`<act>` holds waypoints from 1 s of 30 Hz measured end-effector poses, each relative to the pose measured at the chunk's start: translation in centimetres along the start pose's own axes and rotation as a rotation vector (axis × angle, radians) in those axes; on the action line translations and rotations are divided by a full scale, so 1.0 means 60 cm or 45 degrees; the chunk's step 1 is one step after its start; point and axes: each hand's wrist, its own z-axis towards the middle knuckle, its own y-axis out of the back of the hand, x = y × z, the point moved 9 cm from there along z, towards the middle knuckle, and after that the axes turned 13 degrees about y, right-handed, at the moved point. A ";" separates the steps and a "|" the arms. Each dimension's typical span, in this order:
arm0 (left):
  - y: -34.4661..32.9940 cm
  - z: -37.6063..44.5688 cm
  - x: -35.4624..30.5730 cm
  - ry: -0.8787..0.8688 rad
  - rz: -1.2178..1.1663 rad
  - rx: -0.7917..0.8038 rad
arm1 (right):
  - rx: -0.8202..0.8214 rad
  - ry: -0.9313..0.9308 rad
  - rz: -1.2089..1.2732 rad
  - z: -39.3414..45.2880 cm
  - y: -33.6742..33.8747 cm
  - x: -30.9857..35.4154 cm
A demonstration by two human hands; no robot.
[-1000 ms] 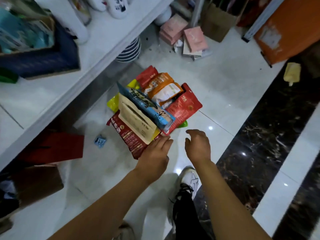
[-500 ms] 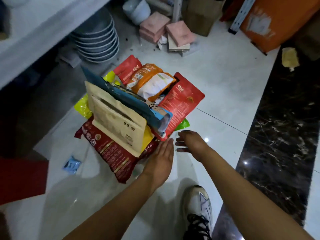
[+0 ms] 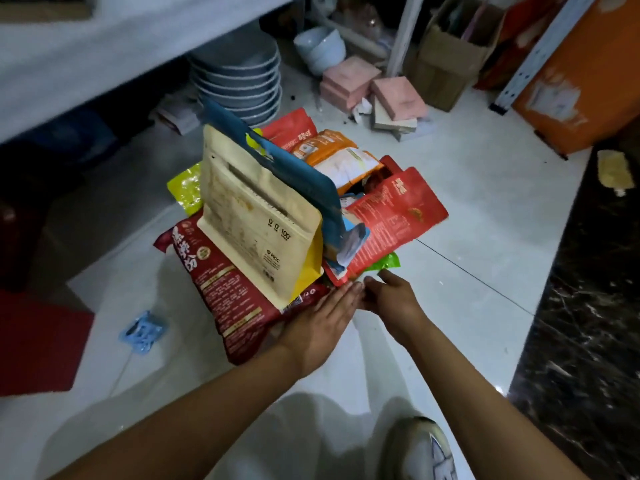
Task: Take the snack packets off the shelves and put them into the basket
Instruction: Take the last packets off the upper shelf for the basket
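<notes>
A heap of snack packets stands on the white floor, and it hides any basket beneath. A beige pouch (image 3: 256, 223) leans upright in front of a blue packet (image 3: 298, 168). Under them lies a dark red packet (image 3: 228, 299). A bright red packet (image 3: 391, 209) and an orange-and-white packet (image 3: 336, 154) sit behind. A green edge (image 3: 386, 263) pokes out at the front. My left hand (image 3: 322, 323) lies flat, fingers straight, against the dark red packet's near edge. My right hand (image 3: 391, 296) reaches beside it, fingertips at the green edge, holding nothing.
A white shelf (image 3: 104, 60) overhangs at upper left, with stacked grey plates (image 3: 239, 74) below it. Pink boxes (image 3: 374, 95), a cardboard box (image 3: 450, 64) and an orange case (image 3: 581, 84) stand behind. A small blue wrapper (image 3: 143, 332) lies left; my shoe (image 3: 419, 448) is near.
The view has dropped closer to the heap. Both hands have moved forward to its near edge, and the right hand has come in next to the left.
</notes>
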 end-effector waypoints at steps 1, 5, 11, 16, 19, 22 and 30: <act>-0.006 -0.006 0.010 0.026 -0.034 -0.002 | 0.016 0.009 0.008 0.004 -0.014 -0.001; -0.035 -0.010 0.055 0.064 -0.115 0.007 | 0.056 0.019 -0.035 0.034 -0.065 -0.003; -0.083 -0.019 0.142 0.189 -0.209 0.231 | 0.160 0.013 -0.152 0.072 -0.178 0.011; -0.108 -0.023 0.221 0.399 -0.285 0.444 | 0.266 0.046 -0.239 0.101 -0.286 0.021; -0.136 -0.044 0.270 0.491 -0.264 0.531 | 0.366 0.038 -0.302 0.115 -0.347 0.033; -0.158 -0.066 0.313 0.573 -0.245 0.605 | 0.477 -0.006 -0.320 0.121 -0.410 0.034; -0.197 -0.105 0.409 0.802 -0.090 0.838 | 0.728 0.220 -0.804 0.172 -0.530 0.033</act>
